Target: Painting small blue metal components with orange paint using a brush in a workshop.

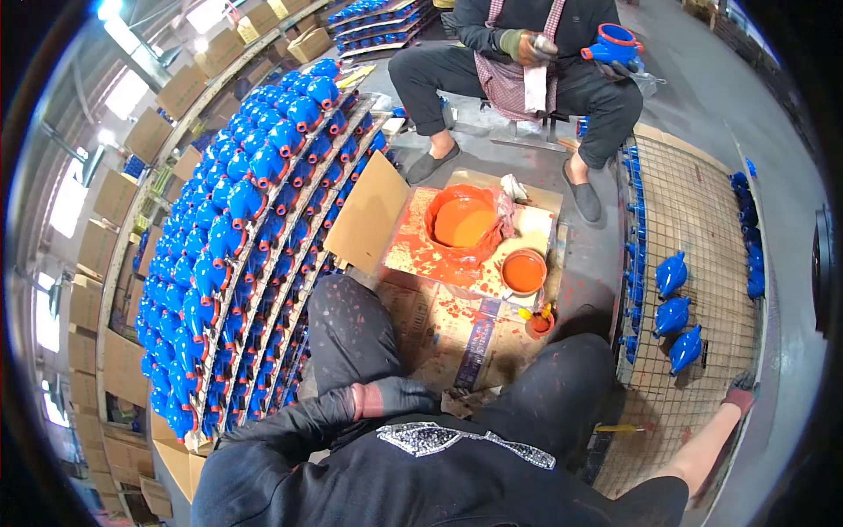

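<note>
My left hand (399,397), in a dark glove with a red cuff, rests over my lap by the left thigh. Its fingers are turned away and I cannot make out their pose. Far out to the right, my gloved right hand (745,386) is closed on the outer edge of a wire mesh rack (707,211). Three glossy blue rounded parts lie on that mesh: an upper one (671,274), a middle one (672,317) and a lower one (685,350).
Trays of blue, red-rimmed parts (250,189) rise on my left. Between my knees stand an orange paint tub (464,221), a smaller paint bowl (524,270) and a small cup (540,325) on stained cardboard (421,325). Opposite sits a person holding a blue part (613,46).
</note>
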`<move>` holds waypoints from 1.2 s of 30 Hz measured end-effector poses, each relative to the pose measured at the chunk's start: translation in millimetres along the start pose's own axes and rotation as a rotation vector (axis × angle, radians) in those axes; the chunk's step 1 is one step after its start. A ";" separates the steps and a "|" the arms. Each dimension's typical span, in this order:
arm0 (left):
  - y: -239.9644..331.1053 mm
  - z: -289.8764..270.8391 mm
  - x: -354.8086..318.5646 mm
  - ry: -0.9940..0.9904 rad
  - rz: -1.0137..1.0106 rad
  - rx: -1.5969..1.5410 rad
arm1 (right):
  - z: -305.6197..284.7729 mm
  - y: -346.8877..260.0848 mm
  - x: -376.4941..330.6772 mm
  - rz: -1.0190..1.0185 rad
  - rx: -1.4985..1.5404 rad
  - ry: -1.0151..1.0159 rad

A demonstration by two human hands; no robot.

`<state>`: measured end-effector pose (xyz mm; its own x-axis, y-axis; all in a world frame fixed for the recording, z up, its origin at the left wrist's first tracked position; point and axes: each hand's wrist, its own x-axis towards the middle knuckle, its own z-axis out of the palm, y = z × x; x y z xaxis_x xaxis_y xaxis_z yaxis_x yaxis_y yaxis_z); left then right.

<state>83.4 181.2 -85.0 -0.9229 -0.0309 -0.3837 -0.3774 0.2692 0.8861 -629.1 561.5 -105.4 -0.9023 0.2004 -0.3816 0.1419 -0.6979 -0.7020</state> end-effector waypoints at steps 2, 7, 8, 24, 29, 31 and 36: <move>-23.7 5.8 0.3 -0.073 0.197 0.363 | -4.5 -8.4 -9.1 -0.017 -0.012 0.014; -50.5 18.3 3.0 -0.047 0.076 -0.046 | -48.7 -21.5 9.9 -0.049 0.008 0.001; -45.7 19.5 -0.2 -0.034 -0.045 -0.207 | -58.6 -23.8 17.1 -0.058 0.011 0.002; 8.1 -4.2 -92.2 -0.046 -0.278 -0.168 | -120.6 -54.4 -122.1 -0.199 -0.101 0.047; -1.5 15.9 -163.3 0.174 -0.490 -0.818 | -160.5 -9.5 -126.3 0.070 -0.135 -0.039; -15.7 33.0 -187.9 0.335 -0.471 -0.630 | -181.9 4.3 -113.8 0.332 -0.071 -0.390; -45.6 89.8 -243.1 0.311 -0.620 -0.235 | -194.6 55.5 -92.1 0.307 -0.162 -0.020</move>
<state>331.8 262.9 -55.5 -0.5005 -0.3915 -0.7722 -0.8114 -0.0987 0.5760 -458.9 638.1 -226.3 -0.8150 -0.0163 -0.5793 0.4694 -0.6047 -0.6434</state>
